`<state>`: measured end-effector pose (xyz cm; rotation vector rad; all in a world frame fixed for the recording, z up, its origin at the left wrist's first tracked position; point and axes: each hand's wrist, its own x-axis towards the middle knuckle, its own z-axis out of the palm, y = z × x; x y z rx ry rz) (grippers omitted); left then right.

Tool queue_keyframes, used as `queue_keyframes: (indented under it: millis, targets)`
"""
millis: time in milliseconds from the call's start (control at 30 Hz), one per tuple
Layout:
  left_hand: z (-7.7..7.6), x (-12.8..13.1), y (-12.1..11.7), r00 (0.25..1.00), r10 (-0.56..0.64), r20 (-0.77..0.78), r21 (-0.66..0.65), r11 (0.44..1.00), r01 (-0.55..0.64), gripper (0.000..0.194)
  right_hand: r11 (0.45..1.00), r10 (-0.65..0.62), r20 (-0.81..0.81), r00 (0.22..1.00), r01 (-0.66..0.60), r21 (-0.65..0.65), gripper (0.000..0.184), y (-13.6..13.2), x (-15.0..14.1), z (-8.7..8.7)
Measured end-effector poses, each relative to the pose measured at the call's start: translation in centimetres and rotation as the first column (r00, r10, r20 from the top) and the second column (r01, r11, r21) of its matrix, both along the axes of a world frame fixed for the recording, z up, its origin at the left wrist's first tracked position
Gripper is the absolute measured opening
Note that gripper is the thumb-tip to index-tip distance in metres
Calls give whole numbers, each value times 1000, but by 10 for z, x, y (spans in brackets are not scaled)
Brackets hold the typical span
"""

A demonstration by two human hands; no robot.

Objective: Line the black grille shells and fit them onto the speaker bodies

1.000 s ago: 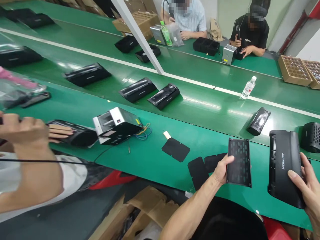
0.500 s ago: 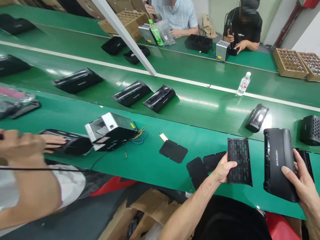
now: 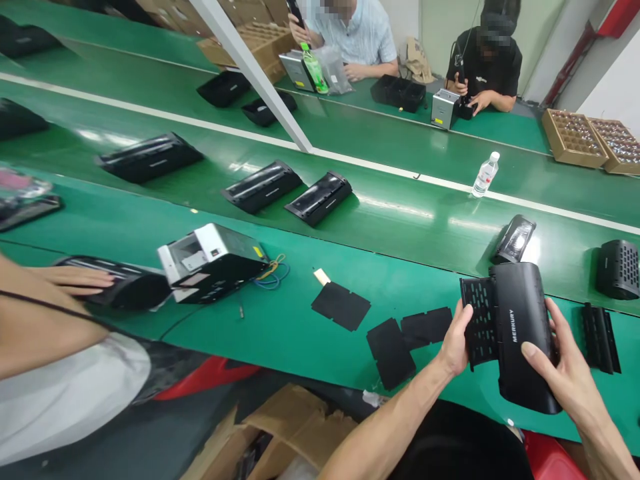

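Observation:
My right hand grips a black plastic housing marked MERKURY, thumb on its front and fingers round its right side. In my left hand is a black slotted panel, pinched at its left edge. The panel's right edge meets or overlaps the housing's left side; whether they are joined I cannot tell. Both parts are held over the green bench. Left of my left hand lie thin black sheets, and right of my right hand rests a ridged black part.
A silver-and-black machine stands on the bench, beside a co-worker's hand on another housing. Several black housings and a water bottle sit on the green conveyor. Two people work opposite. A cardboard box is below the bench.
The housing has moved left and the panel slightly right, so the two that were apart now meet. The ridged part on the right has come into fuller view. The co-worker's raised arm has shifted.

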<state>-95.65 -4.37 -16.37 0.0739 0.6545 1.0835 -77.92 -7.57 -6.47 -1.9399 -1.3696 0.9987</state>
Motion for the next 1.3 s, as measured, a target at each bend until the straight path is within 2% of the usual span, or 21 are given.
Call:
queue_keyframes:
  millis: [100,200,367,433,667,933,1133,1300]
  targets:
    - [6,6,0,993,-46,112,26,999,44,65,998,58,81,995,-57,-14,98,0,-12,-5]
    - [11,10,-2,989,-12,147,42,999,6,63,994,105,156,982,-110,24,95,1,-23,-4]
    - [9,18,-4,990,29,140,36,999,-34,61,983,161,257,953,-178,47,95,5,-25,-10]
    - [7,22,-4,989,64,135,40,997,-70,61,981,174,289,942,-190,28,95,6,-24,-13]
    - [4,27,0,990,55,133,78,995,-66,67,977,212,324,922,-204,-57,94,9,-22,-18]
    - [11,28,5,997,46,62,132,990,-54,63,982,188,321,928,-177,-63,98,11,-16,-17]
    - [14,37,8,995,62,74,166,983,-74,62,988,141,319,937,-155,19,101,9,-11,-8]
    - [13,41,8,997,38,73,201,978,-52,62,990,123,322,939,-138,25,101,6,-9,-6]
